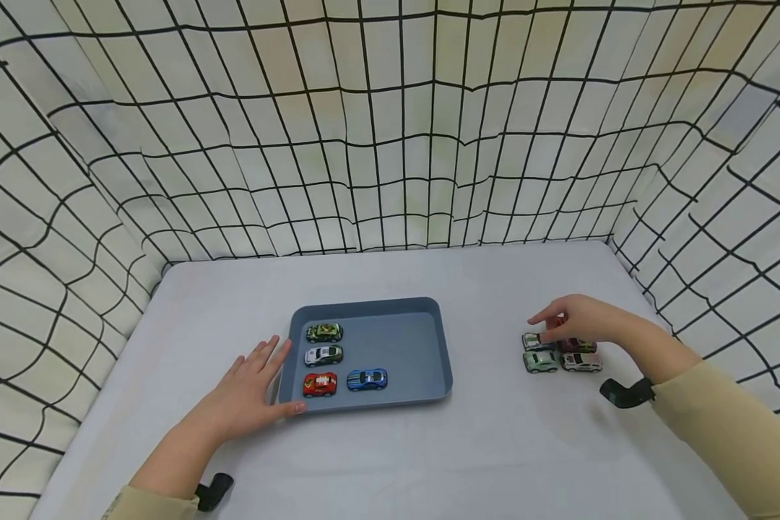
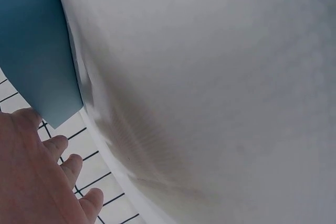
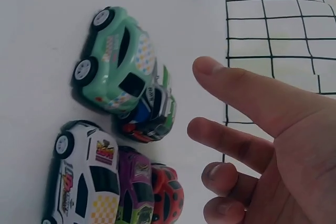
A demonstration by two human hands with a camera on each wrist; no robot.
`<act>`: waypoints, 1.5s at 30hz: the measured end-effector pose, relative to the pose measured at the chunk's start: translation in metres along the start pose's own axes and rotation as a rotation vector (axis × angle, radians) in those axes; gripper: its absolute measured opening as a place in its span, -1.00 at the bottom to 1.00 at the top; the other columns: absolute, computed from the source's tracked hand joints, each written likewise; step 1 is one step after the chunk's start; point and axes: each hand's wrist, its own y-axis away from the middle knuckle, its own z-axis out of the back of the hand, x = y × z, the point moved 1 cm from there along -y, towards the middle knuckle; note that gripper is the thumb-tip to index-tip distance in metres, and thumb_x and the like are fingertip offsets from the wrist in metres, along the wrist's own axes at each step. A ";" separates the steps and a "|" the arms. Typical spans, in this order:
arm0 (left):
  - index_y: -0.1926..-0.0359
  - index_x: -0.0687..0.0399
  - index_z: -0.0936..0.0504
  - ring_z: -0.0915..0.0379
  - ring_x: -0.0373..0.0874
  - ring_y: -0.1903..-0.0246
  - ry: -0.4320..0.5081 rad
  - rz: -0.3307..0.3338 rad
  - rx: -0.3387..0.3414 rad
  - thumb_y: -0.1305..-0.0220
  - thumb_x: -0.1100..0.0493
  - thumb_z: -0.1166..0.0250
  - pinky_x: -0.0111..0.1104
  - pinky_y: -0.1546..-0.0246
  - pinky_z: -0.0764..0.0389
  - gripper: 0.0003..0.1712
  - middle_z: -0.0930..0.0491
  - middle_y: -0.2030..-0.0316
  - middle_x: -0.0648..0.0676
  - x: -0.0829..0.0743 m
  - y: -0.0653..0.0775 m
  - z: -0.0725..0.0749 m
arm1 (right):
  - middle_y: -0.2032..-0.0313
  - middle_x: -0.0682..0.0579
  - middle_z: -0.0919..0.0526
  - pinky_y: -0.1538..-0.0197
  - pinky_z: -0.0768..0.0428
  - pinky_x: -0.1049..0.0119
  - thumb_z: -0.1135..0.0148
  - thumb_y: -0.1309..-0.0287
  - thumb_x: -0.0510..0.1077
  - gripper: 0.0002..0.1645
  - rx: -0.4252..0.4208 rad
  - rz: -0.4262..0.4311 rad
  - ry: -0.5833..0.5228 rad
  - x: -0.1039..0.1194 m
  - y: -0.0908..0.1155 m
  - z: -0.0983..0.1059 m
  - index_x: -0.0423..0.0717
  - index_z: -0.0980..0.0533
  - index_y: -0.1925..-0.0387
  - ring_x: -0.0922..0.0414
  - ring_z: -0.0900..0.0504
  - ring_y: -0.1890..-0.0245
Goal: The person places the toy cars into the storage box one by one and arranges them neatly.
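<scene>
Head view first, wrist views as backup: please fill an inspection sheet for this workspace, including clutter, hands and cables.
Surface: white covering, faintly creased.
Job's things: blue-grey tray holds camouflage car, silver car, red car and blue car; mint car and four other cars grouped outside, to its right.
Clutter: nothing seen.
Hands: left hand spread at the tray's left edge; right hand at the grouped cars, nothing seen held.
Cables: nothing seen.
Surroundings: pale walls with black grid lines.

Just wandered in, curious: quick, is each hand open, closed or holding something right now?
Left hand: open, spread at the left edge of the shallow blue-grey rectangular tray.
Right hand: open, holding nothing, over small multicoloured toy cars.
</scene>
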 end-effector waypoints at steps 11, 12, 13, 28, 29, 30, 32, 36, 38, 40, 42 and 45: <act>-0.44 0.03 0.07 0.17 0.22 -0.37 0.011 -0.003 0.008 0.16 -0.62 -0.08 0.18 -0.29 0.07 0.30 0.08 -0.41 0.23 0.000 0.001 0.000 | 0.27 0.14 -0.58 0.36 -0.50 0.33 -0.34 -0.02 -0.08 -0.61 0.034 0.002 0.087 -0.005 -0.009 -0.011 0.11 -0.60 0.04 0.18 -0.45 0.39; -0.44 0.02 0.08 0.17 0.21 -0.37 0.012 -0.002 0.011 0.16 -0.62 -0.08 0.18 -0.29 0.08 0.30 0.08 -0.41 0.23 0.000 0.001 0.000 | 0.24 0.13 -0.60 0.35 -0.50 0.33 -0.34 -0.02 -0.08 -0.61 0.036 0.005 0.095 -0.004 -0.009 -0.010 0.11 -0.60 0.04 0.18 -0.45 0.39; -0.45 0.01 0.09 0.18 0.21 -0.38 0.012 0.000 0.014 0.16 -0.62 -0.07 0.17 -0.29 0.08 0.30 0.09 -0.42 0.22 0.001 0.001 -0.001 | 0.21 0.12 -0.60 0.34 -0.49 0.33 -0.34 -0.01 -0.09 -0.61 0.039 0.009 0.104 -0.003 -0.009 -0.010 0.12 -0.61 0.04 0.19 -0.45 0.39; -0.45 -0.01 0.12 0.20 0.21 -0.38 0.010 -0.002 0.014 0.17 -0.64 -0.06 0.18 -0.29 0.09 0.31 0.11 -0.42 0.22 0.004 -0.001 -0.005 | 0.09 0.07 -0.58 0.39 -0.49 0.35 -0.28 -0.06 -0.15 -0.58 0.063 0.002 0.141 -0.003 -0.014 -0.014 0.19 -0.58 0.00 0.18 -0.44 0.40; -0.45 -0.02 0.12 0.20 0.20 -0.38 0.009 0.002 0.018 0.17 -0.64 -0.05 0.17 -0.30 0.09 0.31 0.11 -0.42 0.21 0.004 -0.001 -0.004 | 0.08 0.06 -0.58 0.38 -0.48 0.35 -0.27 -0.06 -0.16 -0.58 0.061 0.007 0.149 -0.004 -0.015 -0.015 0.19 -0.58 -0.01 0.18 -0.44 0.40; -0.45 -0.02 0.12 0.21 0.20 -0.38 0.011 0.001 0.020 0.17 -0.64 -0.05 0.17 -0.30 0.09 0.31 0.12 -0.42 0.21 0.004 -0.001 -0.004 | 0.07 0.05 -0.58 0.37 -0.48 0.35 -0.27 -0.06 -0.17 -0.58 0.059 0.004 0.155 -0.004 -0.015 -0.016 0.19 -0.58 0.00 0.18 -0.44 0.38; -0.45 -0.02 0.12 0.20 0.20 -0.38 0.012 0.001 0.021 0.18 -0.64 -0.05 0.17 -0.30 0.09 0.31 0.11 -0.42 0.21 0.004 -0.001 -0.004 | 0.06 0.06 -0.57 0.35 -0.47 0.34 -0.26 -0.06 -0.17 -0.57 0.059 0.001 0.161 -0.005 -0.016 -0.016 0.21 -0.57 -0.01 0.18 -0.44 0.36; -0.45 -0.02 0.12 0.20 0.21 -0.38 0.011 -0.003 0.018 0.18 -0.65 -0.04 0.18 -0.29 0.08 0.31 0.11 -0.42 0.21 0.004 -0.001 -0.004 | 0.08 0.07 -0.56 0.32 -0.48 0.33 -0.26 -0.05 -0.17 -0.58 0.062 0.004 0.153 -0.006 -0.018 -0.016 0.20 -0.57 0.00 0.17 -0.44 0.32; -0.45 -0.01 0.11 0.19 0.22 -0.37 0.013 -0.004 0.014 0.18 -0.65 -0.03 0.18 -0.28 0.07 0.31 0.11 -0.42 0.22 0.003 -0.001 -0.003 | 0.07 0.06 -0.56 0.27 -0.53 0.29 -0.26 -0.05 -0.15 -0.58 0.061 0.009 0.153 -0.007 -0.019 -0.014 0.20 -0.57 0.00 0.17 -0.46 0.28; -0.45 -0.01 0.11 0.18 0.22 -0.37 0.013 -0.003 0.014 0.18 -0.66 -0.01 0.18 -0.28 0.06 0.31 0.10 -0.42 0.22 0.003 -0.001 -0.003 | 0.06 0.05 -0.55 0.22 -0.57 0.23 -0.26 -0.05 -0.14 -0.58 0.057 0.018 0.150 -0.006 -0.018 -0.012 0.18 -0.56 -0.01 0.15 -0.50 0.23; -0.45 0.00 0.10 0.18 0.22 -0.37 0.014 -0.003 0.011 0.19 -0.68 0.01 0.18 -0.28 0.06 0.32 0.09 -0.42 0.22 0.003 0.000 -0.002 | 0.04 0.03 -0.54 0.15 -0.58 0.17 -0.27 -0.05 -0.12 -0.57 0.052 0.025 0.144 -0.004 -0.017 -0.009 0.17 -0.56 -0.02 0.12 -0.53 0.16; -0.45 0.01 0.09 0.17 0.21 -0.37 0.015 -0.003 0.011 0.21 -0.70 0.04 0.18 -0.28 0.05 0.33 0.08 -0.41 0.22 0.003 0.000 -0.001 | 0.04 0.05 -0.55 0.10 -0.59 0.13 -0.28 -0.05 -0.11 -0.56 0.052 0.033 0.128 -0.002 -0.017 -0.005 0.15 -0.55 -0.04 0.08 -0.56 0.10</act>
